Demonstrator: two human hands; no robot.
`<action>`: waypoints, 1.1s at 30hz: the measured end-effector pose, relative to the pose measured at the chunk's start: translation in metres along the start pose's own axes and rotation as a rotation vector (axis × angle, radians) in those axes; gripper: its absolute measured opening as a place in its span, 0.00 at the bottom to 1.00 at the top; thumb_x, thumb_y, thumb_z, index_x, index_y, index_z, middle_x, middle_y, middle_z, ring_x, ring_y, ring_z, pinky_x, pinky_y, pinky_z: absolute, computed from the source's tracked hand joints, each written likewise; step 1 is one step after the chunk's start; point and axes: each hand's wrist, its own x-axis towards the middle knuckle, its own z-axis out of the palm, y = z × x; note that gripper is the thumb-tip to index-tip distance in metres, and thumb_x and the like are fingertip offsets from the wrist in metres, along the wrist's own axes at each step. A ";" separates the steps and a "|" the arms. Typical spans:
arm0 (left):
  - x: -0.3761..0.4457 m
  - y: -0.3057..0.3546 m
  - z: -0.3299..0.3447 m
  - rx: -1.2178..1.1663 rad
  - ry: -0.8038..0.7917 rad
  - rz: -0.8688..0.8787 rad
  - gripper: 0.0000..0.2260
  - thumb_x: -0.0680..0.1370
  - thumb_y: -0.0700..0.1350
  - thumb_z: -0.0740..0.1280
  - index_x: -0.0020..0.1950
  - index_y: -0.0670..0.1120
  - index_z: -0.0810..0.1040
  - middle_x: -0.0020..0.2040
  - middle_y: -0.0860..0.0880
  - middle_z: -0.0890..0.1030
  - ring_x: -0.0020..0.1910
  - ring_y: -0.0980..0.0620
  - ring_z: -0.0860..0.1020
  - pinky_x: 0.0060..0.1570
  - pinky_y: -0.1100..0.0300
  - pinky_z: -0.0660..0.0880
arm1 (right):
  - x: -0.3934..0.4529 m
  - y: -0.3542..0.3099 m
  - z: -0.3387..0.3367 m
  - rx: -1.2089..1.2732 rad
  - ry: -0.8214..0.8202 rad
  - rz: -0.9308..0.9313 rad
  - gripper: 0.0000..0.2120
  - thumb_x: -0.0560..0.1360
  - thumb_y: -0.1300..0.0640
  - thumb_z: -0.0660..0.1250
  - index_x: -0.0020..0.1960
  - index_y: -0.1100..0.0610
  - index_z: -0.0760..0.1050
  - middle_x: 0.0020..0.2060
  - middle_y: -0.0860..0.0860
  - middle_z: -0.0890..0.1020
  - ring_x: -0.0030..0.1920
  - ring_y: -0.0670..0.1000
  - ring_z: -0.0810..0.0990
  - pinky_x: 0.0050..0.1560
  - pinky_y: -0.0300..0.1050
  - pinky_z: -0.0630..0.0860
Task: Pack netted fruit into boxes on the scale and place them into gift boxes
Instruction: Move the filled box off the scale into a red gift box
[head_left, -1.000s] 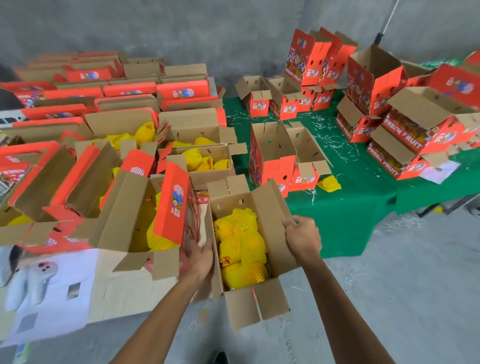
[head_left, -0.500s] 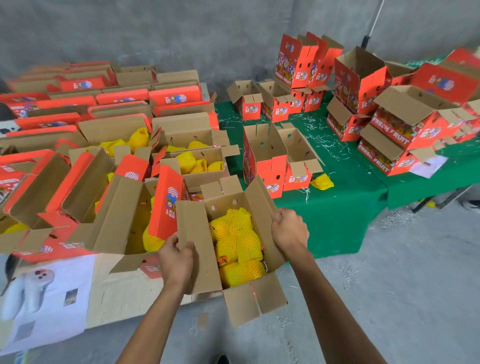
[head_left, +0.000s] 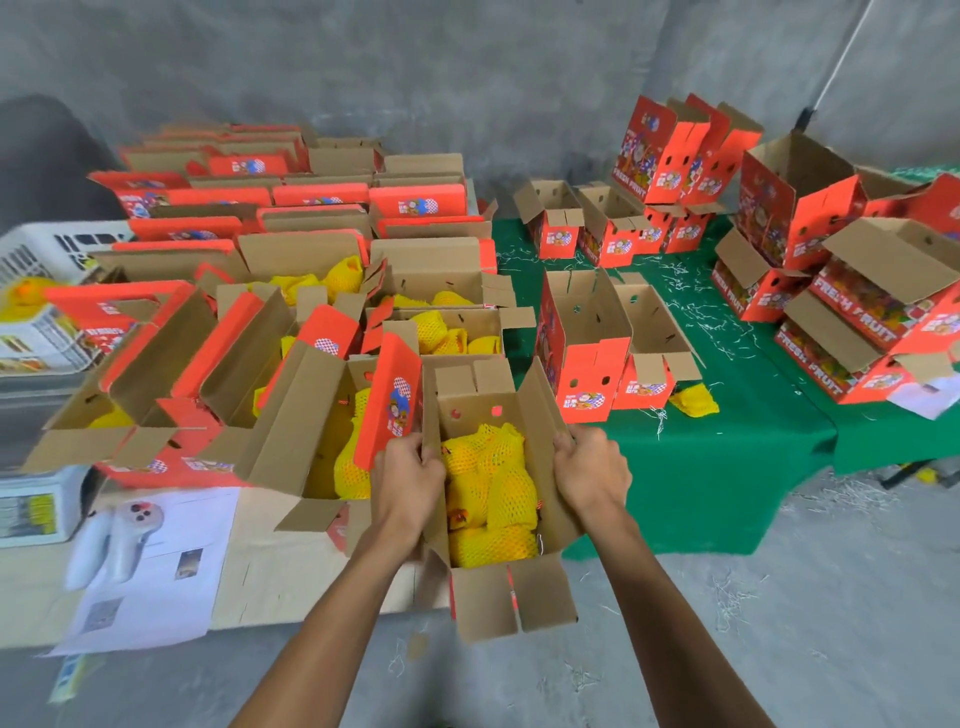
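- Netted fruit fills the open box, held off the front edge of the surface, beside the other filled boxes.
- A second ago the left hand supported the outside wall; now it pinches the left flap's top edge.
- The right hand still curls over the right flap; folding shut probably comes next.

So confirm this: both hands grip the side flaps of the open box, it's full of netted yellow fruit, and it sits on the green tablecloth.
Not quite. The head view shows the left hand and right hand each with a grip on a side flap of the open box, filled with netted yellow fruit. But the box is not on the green tablecloth; it hangs past the table edges, over the floor.
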 end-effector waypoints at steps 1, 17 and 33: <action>0.006 0.003 -0.005 0.021 0.005 0.010 0.12 0.81 0.39 0.64 0.37 0.45 0.76 0.34 0.45 0.78 0.36 0.42 0.75 0.31 0.53 0.64 | 0.001 -0.005 0.004 0.002 0.002 -0.007 0.13 0.83 0.50 0.61 0.50 0.55 0.80 0.49 0.59 0.83 0.52 0.65 0.81 0.46 0.50 0.71; 0.103 -0.005 -0.008 0.166 -0.035 0.049 0.16 0.83 0.38 0.62 0.71 0.44 0.74 0.57 0.39 0.82 0.56 0.38 0.81 0.53 0.47 0.78 | 0.044 -0.080 0.046 0.073 -0.052 -0.072 0.11 0.83 0.58 0.59 0.60 0.59 0.77 0.53 0.61 0.82 0.56 0.64 0.80 0.49 0.51 0.73; 0.161 -0.047 -0.087 0.044 0.094 0.060 0.11 0.80 0.46 0.66 0.62 0.50 0.80 0.58 0.50 0.83 0.58 0.47 0.81 0.57 0.48 0.79 | 0.062 -0.210 0.095 0.247 -0.266 -0.621 0.17 0.82 0.54 0.64 0.70 0.55 0.75 0.67 0.51 0.79 0.69 0.53 0.74 0.71 0.53 0.70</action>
